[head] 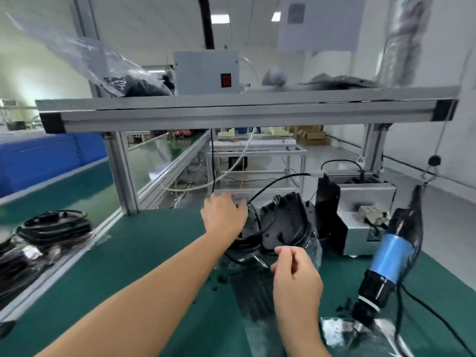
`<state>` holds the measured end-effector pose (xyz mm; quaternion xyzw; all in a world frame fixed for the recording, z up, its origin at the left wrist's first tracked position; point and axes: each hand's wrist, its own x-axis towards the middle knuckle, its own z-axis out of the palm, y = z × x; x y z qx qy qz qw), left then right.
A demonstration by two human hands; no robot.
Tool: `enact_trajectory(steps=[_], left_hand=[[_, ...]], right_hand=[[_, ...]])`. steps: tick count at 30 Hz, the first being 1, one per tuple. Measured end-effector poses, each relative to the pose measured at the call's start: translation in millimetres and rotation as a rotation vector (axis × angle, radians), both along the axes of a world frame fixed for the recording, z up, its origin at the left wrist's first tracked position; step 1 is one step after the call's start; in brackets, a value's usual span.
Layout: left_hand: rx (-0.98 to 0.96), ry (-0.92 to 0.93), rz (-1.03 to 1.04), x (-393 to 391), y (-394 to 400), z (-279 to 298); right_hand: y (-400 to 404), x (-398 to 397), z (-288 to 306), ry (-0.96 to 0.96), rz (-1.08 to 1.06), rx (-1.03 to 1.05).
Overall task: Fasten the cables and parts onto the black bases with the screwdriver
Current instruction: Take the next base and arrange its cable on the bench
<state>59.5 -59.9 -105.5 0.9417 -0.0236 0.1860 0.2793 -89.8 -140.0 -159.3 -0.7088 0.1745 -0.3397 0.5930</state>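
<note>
A black base (pixel 283 220) stands tilted on the green mat, in a clear plastic bag with other black bases behind it. My left hand (pixel 223 215) reaches onto the left side of the stack, fingers curled over the black parts beside a black cable (pixel 273 182) that arcs up and right. My right hand (pixel 296 274) hovers just in front of the base with thumb and fingers pinched together; what they pinch is too small to tell. The blue and black electric screwdriver (pixel 391 256) hangs tip down at the right, untouched.
A metal box (pixel 360 202) with a black bracket stands behind the screwdriver. Coiled black cables (pixel 51 225) lie at the left. Small black parts (pixel 219 279) are scattered on the green mat. A plastic bag (pixel 342 331) lies under the screwdriver tip. An aluminium shelf (pixel 231 109) spans overhead.
</note>
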Motion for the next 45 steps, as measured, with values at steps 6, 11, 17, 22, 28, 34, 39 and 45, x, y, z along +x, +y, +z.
enact_trajectory(steps=[6, 11, 17, 22, 28, 34, 39, 45], left_hand=[[0.079, 0.090, -0.505, -33.3, -59.7, 4.0], [0.376, 0.000, -0.495, -46.3, -67.5, -38.9], [0.550, -0.279, -0.317, -41.7, -67.5, -59.8], [0.286, -0.303, -0.363, -44.9, -47.1, -17.8], [0.364, -0.479, -0.306, -84.4, 22.7, 55.0], [0.744, -0.481, -0.158, -162.1, 108.0, 44.9], [0.779, -0.390, -0.213, -204.8, 131.4, -7.8], [0.650, -0.252, -0.393, -239.3, 123.0, -45.9]], right_hand=[[-11.6, 5.5, 0.5, 0.019, -0.150, 0.130], [-29.7, 9.4, -1.6, 0.017, -0.269, 0.343], [-29.9, 7.6, -1.4, 0.010, -0.263, 0.338], [-29.5, 5.5, 1.4, -0.025, -0.239, 0.340], [-24.8, 1.2, 8.6, -0.040, -0.014, 0.410], [4.2, -14.0, 22.9, -0.028, 0.539, 0.411], [36.1, -27.7, 29.1, 0.305, 0.732, 0.220], [37.0, -60.8, 25.0, 0.501, 0.653, -0.051]])
